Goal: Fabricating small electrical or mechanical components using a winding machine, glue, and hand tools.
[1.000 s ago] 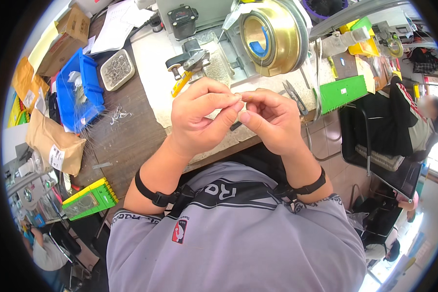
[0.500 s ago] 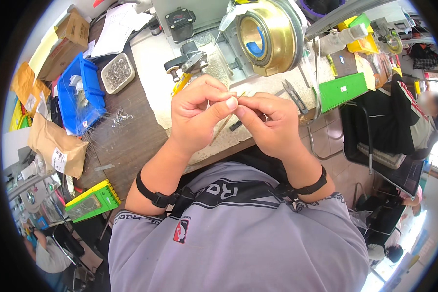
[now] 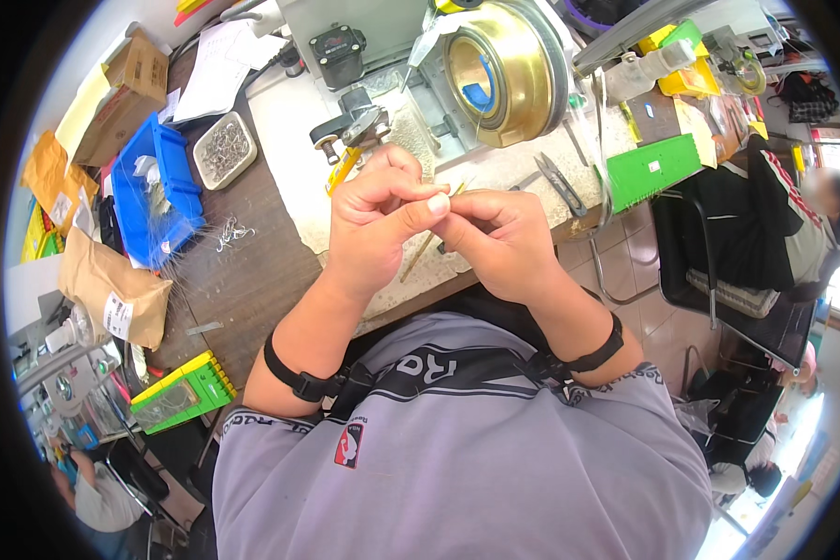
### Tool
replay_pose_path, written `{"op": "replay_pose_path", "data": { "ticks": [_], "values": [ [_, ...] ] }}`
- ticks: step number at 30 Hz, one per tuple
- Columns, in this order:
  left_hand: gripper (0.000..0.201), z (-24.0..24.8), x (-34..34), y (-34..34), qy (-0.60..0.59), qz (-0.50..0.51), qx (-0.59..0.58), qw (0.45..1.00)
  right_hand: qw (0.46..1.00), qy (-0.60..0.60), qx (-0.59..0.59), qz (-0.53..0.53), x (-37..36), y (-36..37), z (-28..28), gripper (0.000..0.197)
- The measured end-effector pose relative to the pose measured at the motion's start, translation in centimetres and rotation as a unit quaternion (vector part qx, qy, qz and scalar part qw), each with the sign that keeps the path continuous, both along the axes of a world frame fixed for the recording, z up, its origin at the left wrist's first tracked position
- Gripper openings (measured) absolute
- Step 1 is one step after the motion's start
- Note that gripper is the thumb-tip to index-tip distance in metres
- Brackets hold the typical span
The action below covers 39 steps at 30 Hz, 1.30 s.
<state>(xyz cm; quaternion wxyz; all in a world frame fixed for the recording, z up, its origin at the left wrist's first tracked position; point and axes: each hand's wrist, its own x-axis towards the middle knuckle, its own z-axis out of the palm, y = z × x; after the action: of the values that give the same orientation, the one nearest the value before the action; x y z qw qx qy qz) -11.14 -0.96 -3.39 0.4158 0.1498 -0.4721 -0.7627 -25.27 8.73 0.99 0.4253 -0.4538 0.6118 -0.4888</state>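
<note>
My left hand [image 3: 375,219] and my right hand [image 3: 495,238] meet above the pale work mat [image 3: 285,121], thumbs and forefingers pinched together with their tips touching. Whatever lies between the fingertips is too small or too covered to make out. A thin brownish stick [image 3: 420,257] slants below the hands, partly hidden by them; I cannot tell whether it is held or lies on the mat. Right of my right hand rests a pair of dark snips [image 3: 562,185]. Beyond the hands stands a machine with a large brass-coloured wheel [image 3: 504,79] and a small metal clamp-like part [image 3: 350,126].
On the left are a blue bin [image 3: 154,201], a white dish of small metal pieces [image 3: 225,149], loose bent wires [image 3: 233,233] and a brown paper package [image 3: 112,289]. A green board [image 3: 649,173] sits at the right edge. A person [image 3: 812,224] sits further right.
My right hand has shifted slightly left, its fingertips closer against the left ones. The left hand stays nearly in place. The whole view has shifted a little.
</note>
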Motion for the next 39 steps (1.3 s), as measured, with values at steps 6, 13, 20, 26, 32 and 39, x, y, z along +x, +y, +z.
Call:
{"op": "replay_pose_path", "data": {
  "ticks": [6,13,20,26,32,39],
  "values": [
    [0.010,-0.1,-0.1,-0.1,0.006,-0.008,-0.012,1.000,0.995,-0.099,0.012,0.001,0.3,-0.1,-1.0,0.018],
    [0.012,0.2,-0.1,0.0,0.006,0.004,-0.014,1.000,0.988,-0.151,0.010,-0.011,0.1,0.6,-0.7,0.015],
    [0.013,0.7,0.0,0.1,-0.028,0.065,-0.119,0.990,0.985,-0.171,0.014,0.005,-0.5,2.0,0.4,0.014],
    [0.023,1.1,-0.1,0.3,-0.100,0.221,-0.424,0.873,0.999,-0.011,-0.052,-0.003,0.1,2.6,1.2,0.012],
    [0.029,1.2,0.1,-0.2,-0.112,0.256,-0.505,0.817,0.975,0.178,-0.134,-0.013,0.2,2.5,2.7,0.006],
    [0.030,1.2,0.0,-0.8,-0.078,0.283,-0.586,0.756,0.949,0.243,-0.199,0.009,1.1,2.2,3.0,0.004]
  ]
}}
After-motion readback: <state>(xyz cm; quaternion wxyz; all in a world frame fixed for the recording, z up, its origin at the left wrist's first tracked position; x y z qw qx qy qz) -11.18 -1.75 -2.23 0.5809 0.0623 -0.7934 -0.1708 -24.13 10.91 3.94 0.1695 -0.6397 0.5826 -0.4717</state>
